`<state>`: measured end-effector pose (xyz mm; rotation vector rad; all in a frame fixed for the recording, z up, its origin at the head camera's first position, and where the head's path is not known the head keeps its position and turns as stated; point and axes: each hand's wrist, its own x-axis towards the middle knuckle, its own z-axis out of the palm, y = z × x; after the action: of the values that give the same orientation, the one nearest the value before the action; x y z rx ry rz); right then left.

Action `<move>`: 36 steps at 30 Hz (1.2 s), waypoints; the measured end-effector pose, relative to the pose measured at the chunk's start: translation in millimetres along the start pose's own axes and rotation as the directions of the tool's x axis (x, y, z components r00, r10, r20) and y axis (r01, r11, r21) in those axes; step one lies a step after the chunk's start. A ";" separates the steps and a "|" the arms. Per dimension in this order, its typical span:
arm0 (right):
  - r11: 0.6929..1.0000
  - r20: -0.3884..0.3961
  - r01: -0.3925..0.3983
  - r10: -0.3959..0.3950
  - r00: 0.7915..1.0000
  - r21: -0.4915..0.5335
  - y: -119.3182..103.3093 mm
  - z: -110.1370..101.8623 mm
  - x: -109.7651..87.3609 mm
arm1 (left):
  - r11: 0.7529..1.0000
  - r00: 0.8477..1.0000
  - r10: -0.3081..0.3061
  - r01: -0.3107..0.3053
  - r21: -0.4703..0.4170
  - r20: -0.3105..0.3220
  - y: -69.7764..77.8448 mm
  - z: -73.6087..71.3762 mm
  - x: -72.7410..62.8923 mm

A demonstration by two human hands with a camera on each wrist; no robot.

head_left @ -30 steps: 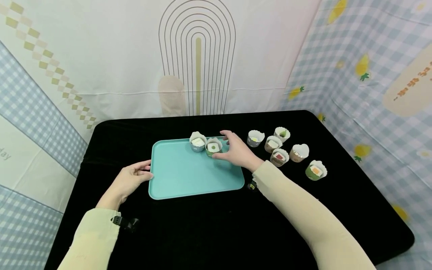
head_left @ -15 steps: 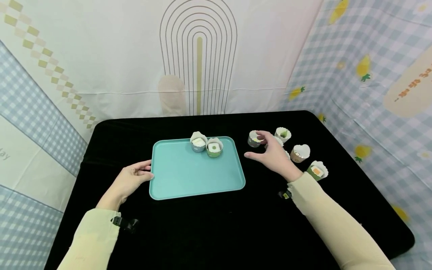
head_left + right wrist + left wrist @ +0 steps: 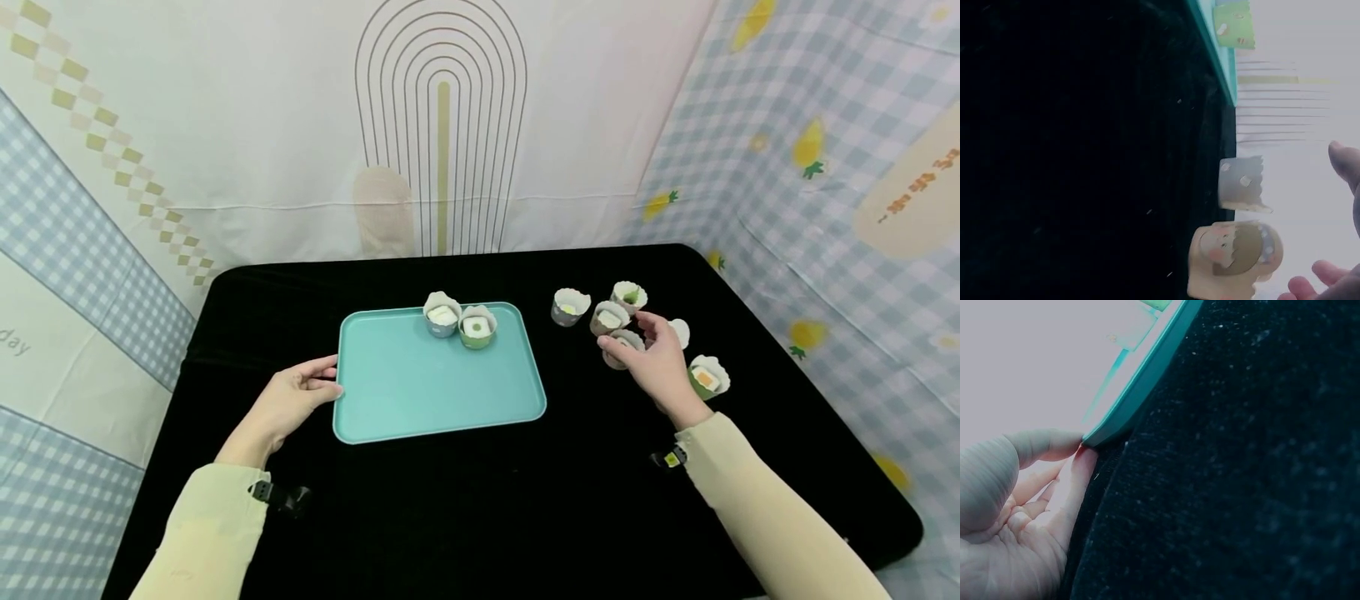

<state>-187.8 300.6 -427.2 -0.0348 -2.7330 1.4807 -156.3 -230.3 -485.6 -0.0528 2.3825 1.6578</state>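
A turquoise tray (image 3: 438,392) lies on the table. Its left rim sits between the thumb and fingers of my left hand (image 3: 288,404), which pinches it; the left wrist view shows the thumb (image 3: 1054,444) right at the edge. Two paper cups stand at the tray's back: a grey-blue cup (image 3: 442,328) and a green cup (image 3: 476,340), each with something white inside. My right hand (image 3: 663,367) hovers over a brown paper cup (image 3: 613,361), thumb and fingers spread apart to either side of its rim. In the right wrist view its fingertips (image 3: 1300,287) show above the cups.
Several more paper cups stand around my right hand: a grey cup (image 3: 567,317), a tan cup (image 3: 606,323), a cup with green filling (image 3: 628,293) and a green cup with orange filling (image 3: 708,379). Black cloth (image 3: 450,517) covers the table; patterned curtains (image 3: 585,167) hang behind.
My right hand has left the green cup on the tray and moved right, over the cups beside the tray. My left hand stays at the tray's rim.
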 end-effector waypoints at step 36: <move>0.996 0.059 -0.069 0.073 0.996 -0.064 36.8 12.9 4.9 | 1.000 1.000 0.005 -0.005 0.025 -0.007 1.2 0.1 -0.4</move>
<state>-193.1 310.1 -465.0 -0.0902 -2.8544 1.4373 -156.1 -229.7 -484.5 -0.0484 2.4104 1.6329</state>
